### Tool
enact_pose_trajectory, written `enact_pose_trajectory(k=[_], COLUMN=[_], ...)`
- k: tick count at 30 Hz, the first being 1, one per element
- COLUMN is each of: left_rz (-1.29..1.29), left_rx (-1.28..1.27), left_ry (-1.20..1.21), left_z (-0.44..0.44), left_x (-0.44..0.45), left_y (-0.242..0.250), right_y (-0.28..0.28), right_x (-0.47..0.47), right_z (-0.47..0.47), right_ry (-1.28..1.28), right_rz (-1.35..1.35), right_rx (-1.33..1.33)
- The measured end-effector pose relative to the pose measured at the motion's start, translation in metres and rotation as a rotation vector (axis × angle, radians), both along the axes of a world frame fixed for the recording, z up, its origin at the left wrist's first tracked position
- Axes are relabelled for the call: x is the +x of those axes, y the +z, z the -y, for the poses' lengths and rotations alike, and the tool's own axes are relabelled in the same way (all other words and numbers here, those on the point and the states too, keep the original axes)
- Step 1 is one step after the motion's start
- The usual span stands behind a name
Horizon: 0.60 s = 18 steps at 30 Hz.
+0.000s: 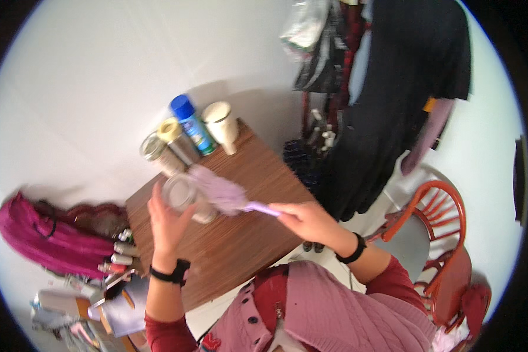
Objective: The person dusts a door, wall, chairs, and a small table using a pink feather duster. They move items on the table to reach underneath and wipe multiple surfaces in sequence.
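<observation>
My right hand [306,220] grips the purple handle of a fluffy lilac duster [220,189]. The duster's head lies over the wooden table, against or close to a clear lidded jar [204,211]. My left hand [169,220] is spread beside that jar's lid, thumb and fingers apart; whether it touches the jar I cannot tell. Behind them, near the wall, stand a glass jar [158,152], a container with a yellow lid [180,143], a blue spray can [193,127] and a cream mug [222,123].
The brown wooden table [255,229] has its far corner by the wall. Dark clothes [378,110] hang at the right, above a reddish wooden chair [440,220]. A magenta cloth-covered item [57,237] and a cluttered surface with papers [123,310] are at the left.
</observation>
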<state>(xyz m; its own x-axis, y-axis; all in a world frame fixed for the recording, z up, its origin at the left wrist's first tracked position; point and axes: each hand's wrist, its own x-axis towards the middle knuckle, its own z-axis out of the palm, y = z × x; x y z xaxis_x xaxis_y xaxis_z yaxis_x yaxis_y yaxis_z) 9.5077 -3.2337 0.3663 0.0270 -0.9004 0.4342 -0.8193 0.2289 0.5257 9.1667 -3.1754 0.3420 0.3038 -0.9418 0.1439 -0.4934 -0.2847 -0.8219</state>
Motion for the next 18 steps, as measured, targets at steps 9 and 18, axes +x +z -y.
enact_pose_trajectory(k=[9,18], left_rz=[0.033,-0.359], left_rx=[0.030,0.188], left_ry=[-0.016,-0.278], left_z=[0.005,-0.017], left_x=[0.004,0.072], left_y=[-0.008,-0.022], right_y=[-0.005,-0.009], right_x=[-0.002,0.016], right_z=[-0.004,-0.039], right_ry=[-0.103,0.025], right_rz=[0.067,0.263], right_rx=[0.021,0.075])
